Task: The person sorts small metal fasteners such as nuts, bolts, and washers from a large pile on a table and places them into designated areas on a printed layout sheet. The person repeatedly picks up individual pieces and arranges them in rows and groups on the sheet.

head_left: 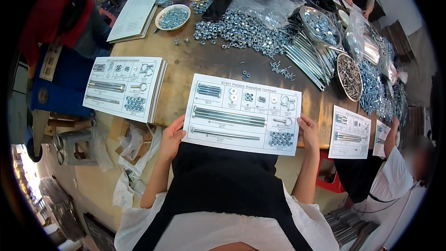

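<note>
Both hands on one hardware card

Left hand (171, 135) and right hand (309, 132) each grip an edge of the printed card (241, 114) at centre frame, over the bench (195, 62) edge.

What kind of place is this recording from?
Likely a hardware packing workshop: a wooden table heaped with loose nuts and long bolts, and both hands holding a printed parts card.

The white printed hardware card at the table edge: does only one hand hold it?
No: the left hand and the right hand each grip one side of the white printed hardware card.
</note>
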A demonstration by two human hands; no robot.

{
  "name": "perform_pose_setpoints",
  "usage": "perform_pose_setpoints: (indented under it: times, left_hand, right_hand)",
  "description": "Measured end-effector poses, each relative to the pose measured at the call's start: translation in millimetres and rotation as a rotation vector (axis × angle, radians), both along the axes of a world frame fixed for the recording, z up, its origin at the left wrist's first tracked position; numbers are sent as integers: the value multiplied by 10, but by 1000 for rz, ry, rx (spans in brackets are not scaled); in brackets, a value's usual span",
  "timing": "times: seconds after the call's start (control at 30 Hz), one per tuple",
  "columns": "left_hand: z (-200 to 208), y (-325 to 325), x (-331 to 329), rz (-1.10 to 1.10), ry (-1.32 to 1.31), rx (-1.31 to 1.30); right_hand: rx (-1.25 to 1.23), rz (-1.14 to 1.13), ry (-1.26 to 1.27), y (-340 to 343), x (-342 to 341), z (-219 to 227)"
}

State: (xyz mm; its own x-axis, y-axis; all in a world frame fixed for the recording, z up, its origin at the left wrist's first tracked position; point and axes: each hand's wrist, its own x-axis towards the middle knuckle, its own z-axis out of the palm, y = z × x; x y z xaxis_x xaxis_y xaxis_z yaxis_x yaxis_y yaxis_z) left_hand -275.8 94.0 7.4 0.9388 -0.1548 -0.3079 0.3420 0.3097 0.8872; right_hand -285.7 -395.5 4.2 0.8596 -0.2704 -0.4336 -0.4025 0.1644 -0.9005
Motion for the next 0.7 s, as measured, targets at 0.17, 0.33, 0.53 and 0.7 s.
perform_pose_setpoints:
  times: [0.17,0.33,0.53,0.7]
  left_hand:
    - [420,71,-1,54,-38,-18]
    - [827,420,76,187,-80,49]
    - [1147,1304,435,375,-93,266]
    - [992,2454,910,451,-53,488]
  right_hand:
    - [10,26,-72,85,242,489]
    - [9,172,-137,436,757,964]
    - [85,393,-154,1394,1386,1061]
    - [160,464,-134,2558,1718,682]
